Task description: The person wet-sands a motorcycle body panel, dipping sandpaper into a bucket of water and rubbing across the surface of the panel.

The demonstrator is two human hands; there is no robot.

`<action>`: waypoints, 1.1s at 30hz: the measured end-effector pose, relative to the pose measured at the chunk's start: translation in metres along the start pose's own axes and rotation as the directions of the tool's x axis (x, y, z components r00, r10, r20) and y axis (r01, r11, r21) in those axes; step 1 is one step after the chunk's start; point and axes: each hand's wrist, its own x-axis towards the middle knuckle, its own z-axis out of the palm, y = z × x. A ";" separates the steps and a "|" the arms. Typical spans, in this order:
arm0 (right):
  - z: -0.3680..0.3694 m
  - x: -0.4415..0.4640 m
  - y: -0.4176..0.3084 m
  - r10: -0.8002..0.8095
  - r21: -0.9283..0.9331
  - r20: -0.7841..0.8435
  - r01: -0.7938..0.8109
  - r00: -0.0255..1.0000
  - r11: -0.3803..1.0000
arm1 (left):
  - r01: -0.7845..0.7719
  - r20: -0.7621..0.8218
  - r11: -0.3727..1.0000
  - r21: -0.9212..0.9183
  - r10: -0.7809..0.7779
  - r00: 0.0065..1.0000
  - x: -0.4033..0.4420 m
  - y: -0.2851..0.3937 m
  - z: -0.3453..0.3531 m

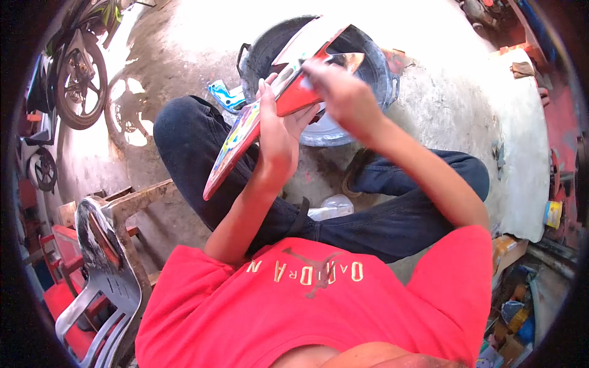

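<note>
A long, pointed panel, red with white and multicoloured patches, slants across the view above my legs. My left hand is wrapped round its middle from below, holding it up. My right hand is closed and slightly blurred at the panel's upper part; whatever its fingers hold is too hidden to name. Beyond the panel stands a round dark basin with side handles, partly covered by the panel. A blue and white piece lies on the floor against the basin's left side.
A grey plastic chair stands at the lower left beside a wooden frame. A motorcycle wheel is at the upper left. A clear plastic bag lies near my legs. A pale board is on the right.
</note>
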 end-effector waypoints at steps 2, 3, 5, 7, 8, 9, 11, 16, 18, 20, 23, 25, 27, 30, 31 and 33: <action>-0.001 0.006 0.028 0.210 -0.103 0.013 -0.207 0.978 0.973 | 0.003 -0.046 1.000 0.012 -0.002 0.999 -0.003 0.000 0.007; 0.002 0.003 0.024 0.176 -0.103 -0.009 -0.176 0.984 0.979 | 0.004 -0.054 1.000 0.002 -0.004 0.999 -0.002 -0.001 0.007; 0.003 -0.002 -0.003 0.068 -0.091 0.020 -0.065 0.998 0.994 | -0.028 -0.057 0.999 -0.046 0.026 0.998 0.002 0.000 0.005; -0.004 -0.004 -0.035 -0.066 -0.074 0.045 0.069 0.997 0.995 | -0.033 -0.013 0.999 -0.039 0.032 0.999 0.004 0.000 -0.003; -0.007 -0.004 -0.039 -0.123 -0.060 0.040 0.125 0.992 0.990 | -0.026 -0.032 0.999 -0.048 0.024 0.999 0.004 -0.002 -0.002; -0.003 -0.003 -0.021 -0.082 -0.107 0.043 0.086 0.996 0.990 | -0.015 -0.050 0.999 -0.051 0.012 0.999 0.001 0.000 0.003; -0.003 0.000 0.023 0.120 -0.228 0.068 -0.102 0.990 0.968 | -0.001 -0.076 0.999 -0.041 -0.002 0.997 -0.002 -0.001 0.007; -0.004 -0.001 -0.018 -0.073 -0.167 0.031 0.078 0.997 0.983 | 0.000 -0.094 0.998 -0.066 -0.007 0.996 0.000 -0.001 0.002; -0.005 -0.004 -0.044 -0.220 -0.160 0.031 0.222 0.975 0.962 | -0.032 -0.061 0.993 -0.111 0.025 0.998 0.006 -0.004 -0.005; -0.003 -0.001 -0.008 -0.220 -0.224 0.023 0.219 0.975 0.950 | -0.002 -0.041 0.992 -0.127 -0.004 0.999 0.003 -0.003 0.000; -0.004 -0.002 0.027 0.202 -0.206 0.115 -0.176 0.972 0.963 | 0.004 -0.097 0.999 -0.044 -0.009 0.995 -0.003 0.005 0.008; -0.005 -0.003 0.006 -0.003 -0.224 0.085 0.022 0.996 0.974 | 0.000 -0.100 0.999 -0.044 -0.005 0.995 0.001 0.005 0.007; -0.006 -0.008 -0.041 -0.243 -0.185 0.082 0.255 0.966 0.949 | -0.030 -0.064 0.998 -0.056 0.026 0.998 0.008 0.002 -0.008; -0.012 -0.009 -0.026 -0.276 -0.191 0.088 0.288 0.957 0.938 | -0.041 -0.066 0.998 -0.047 0.038 0.997 0.011 0.000 -0.012; -0.006 -0.013 -0.003 -0.116 -0.273 0.097 0.138 0.988 0.952 | -0.025 -0.056 0.999 -0.038 0.023 0.998 0.008 0.002 -0.010; -0.013 -0.010 0.018 0.157 -0.227 0.165 -0.118 0.974 0.967 | -0.017 -0.044 0.999 -0.030 0.016 0.999 0.004 0.002 -0.007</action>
